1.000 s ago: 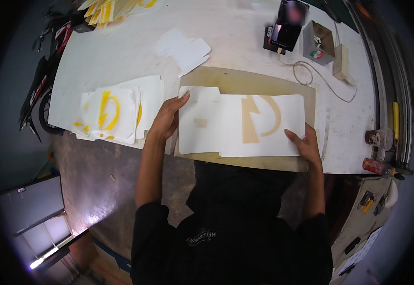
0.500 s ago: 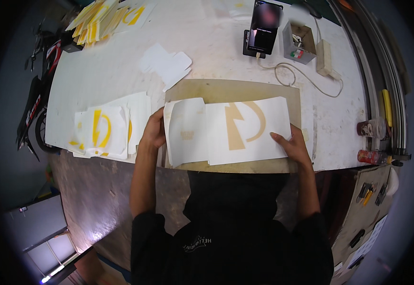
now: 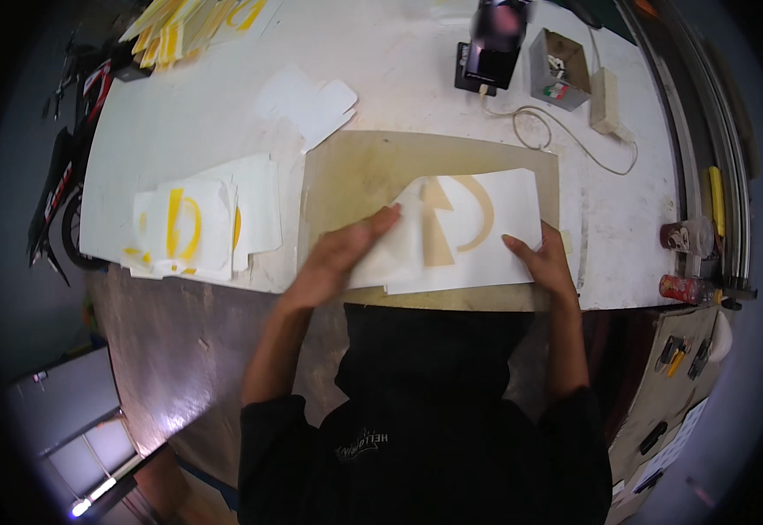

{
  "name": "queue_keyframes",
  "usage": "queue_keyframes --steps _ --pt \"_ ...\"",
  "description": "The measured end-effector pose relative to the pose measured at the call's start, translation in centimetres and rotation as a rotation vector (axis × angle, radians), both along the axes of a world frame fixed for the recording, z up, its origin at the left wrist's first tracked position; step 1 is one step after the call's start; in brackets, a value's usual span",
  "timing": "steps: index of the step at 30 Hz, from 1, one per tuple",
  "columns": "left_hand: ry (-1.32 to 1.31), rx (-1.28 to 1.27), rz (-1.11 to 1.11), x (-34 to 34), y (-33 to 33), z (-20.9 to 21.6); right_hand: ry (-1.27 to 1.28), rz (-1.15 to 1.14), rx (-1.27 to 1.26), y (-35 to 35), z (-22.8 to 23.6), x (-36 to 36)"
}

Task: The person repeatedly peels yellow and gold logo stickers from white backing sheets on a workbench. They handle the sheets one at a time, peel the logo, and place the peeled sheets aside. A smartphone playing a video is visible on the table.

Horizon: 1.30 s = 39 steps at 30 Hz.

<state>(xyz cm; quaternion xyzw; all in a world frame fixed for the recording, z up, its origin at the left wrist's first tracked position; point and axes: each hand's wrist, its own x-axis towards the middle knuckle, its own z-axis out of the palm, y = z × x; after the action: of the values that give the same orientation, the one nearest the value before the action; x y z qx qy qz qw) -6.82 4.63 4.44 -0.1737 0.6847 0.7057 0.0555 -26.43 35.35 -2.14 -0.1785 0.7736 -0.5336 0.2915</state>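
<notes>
A white sheet with a pale tan bolt-and-arc shape lies over a beige mat at the table's front. My right hand pinches its right edge, thumb on top. A thin white layer curls over the sheet's left part and covers some of the tan shape. My left hand, smeared by motion, is closed on that layer, its fingertips near the fold. To the left lies a stack of white sheets with yellow shapes.
Blank white cut pieces lie beyond the mat. More yellow-marked sheets are piled at the far left. A phone on a stand, a grey metal box and a cable sit at the back right. Cups stand at the right edge.
My left hand has moved right from the sheet's left edge, bringing the thin layer over toward the tan shape. My right hand keeps its pinch at the right edge.
</notes>
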Motion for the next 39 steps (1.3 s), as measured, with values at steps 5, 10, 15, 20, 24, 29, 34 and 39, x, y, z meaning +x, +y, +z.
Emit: queue_keyframes --steps 5,10,15,20,24,29,34,39 --pt "0.272 -0.616 -0.069 1.2 3.3 -2.6 0.012 0.000 0.010 -0.5 0.4 0.2" --pt "0.272 -0.662 0.140 1.5 5.1 -4.0 0.017 0.001 0.054 -0.5 0.2 0.2" --pt "0.291 -0.710 0.189 1.2 5.9 -4.3 0.025 -0.004 0.052 -0.3 -0.2 0.2" --pt "0.301 -0.739 0.153 1.1 5.7 -3.9 0.004 -0.003 0.054 -0.5 0.0 0.2" --pt "0.291 -0.762 0.126 0.9 5.4 -3.5 0.036 -0.008 0.067 -0.6 0.1 0.2" --pt "0.289 -0.731 0.160 0.5 5.2 -3.2 0.028 -0.008 0.070 -0.5 0.0 0.2" --pt "0.302 -0.881 0.137 0.2 6.4 -3.7 0.042 -0.012 0.062 -0.7 0.2 0.4" --pt "0.319 -1.027 0.069 0.4 7.9 -4.2 0.042 -0.019 0.092 -0.6 0.3 0.4"
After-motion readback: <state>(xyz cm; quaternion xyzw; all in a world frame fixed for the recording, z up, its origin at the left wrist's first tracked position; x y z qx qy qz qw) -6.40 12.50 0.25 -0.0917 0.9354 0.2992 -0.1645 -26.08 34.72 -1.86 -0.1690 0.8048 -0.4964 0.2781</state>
